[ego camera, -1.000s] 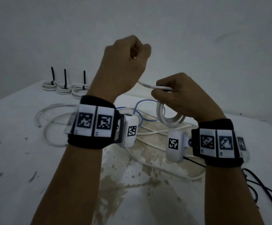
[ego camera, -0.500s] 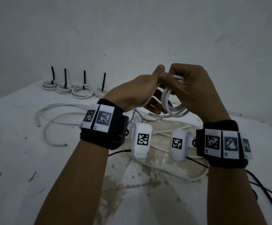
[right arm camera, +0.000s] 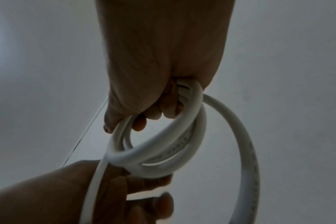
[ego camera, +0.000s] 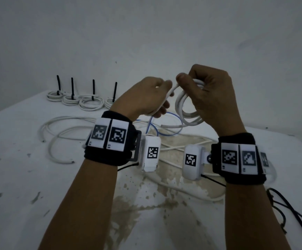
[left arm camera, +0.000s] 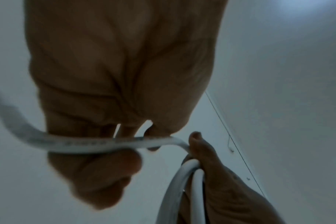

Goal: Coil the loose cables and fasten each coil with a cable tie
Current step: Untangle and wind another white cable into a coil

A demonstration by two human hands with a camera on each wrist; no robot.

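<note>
My right hand [ego camera: 198,87] grips the top of a white cable coil [ego camera: 188,112] held in the air above the table; in the right wrist view the coil [right arm camera: 163,151] hangs from my curled fingers. My left hand [ego camera: 157,98] holds the free strand of that cable [ego camera: 171,93] just left of the coil. The left wrist view shows the strand [left arm camera: 98,144] lying across my curled fingers, running to the coil [left arm camera: 184,181]. Several finished white coils [ego camera: 90,102] with upright black cable ties [ego camera: 93,89] stand in a row at the table's far left.
Loose white cables [ego camera: 60,134] sprawl over the white table [ego camera: 20,186] behind my wrists, with a thin blue wire [ego camera: 164,127] among them. Black cords [ego camera: 291,208] lie at the right edge. A brown stain [ego camera: 128,210] marks the near table. A plain wall stands behind.
My left hand has come down from high above the coil to beside my right hand, bringing the strand in. Both hands now sit slightly higher and closer together.
</note>
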